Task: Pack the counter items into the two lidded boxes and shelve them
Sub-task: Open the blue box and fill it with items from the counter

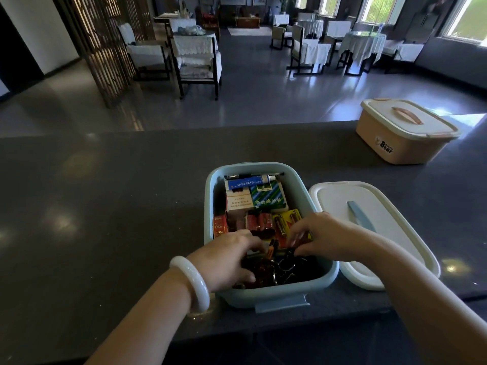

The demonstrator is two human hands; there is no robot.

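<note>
Two hands inside one open blue box (325, 279) on the counter (105, 196): left hand (226, 262) curled round dark amber item (261, 275), right hand (320, 237) pinching black clip (291, 252); one white lid (379, 227) beside, one closed beige box (403, 133) well apart.

Inside the blue box (268, 293), both hands' fingers (295, 237) cover the near contents — dark, tangled items there stay unidentifiable; package lettering too small to read.

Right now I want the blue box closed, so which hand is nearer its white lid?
Right. The right hand is inside the blue box at its lid-side wall, just beside the white lid. The left hand works at the box's opposite side, farther away.
</note>
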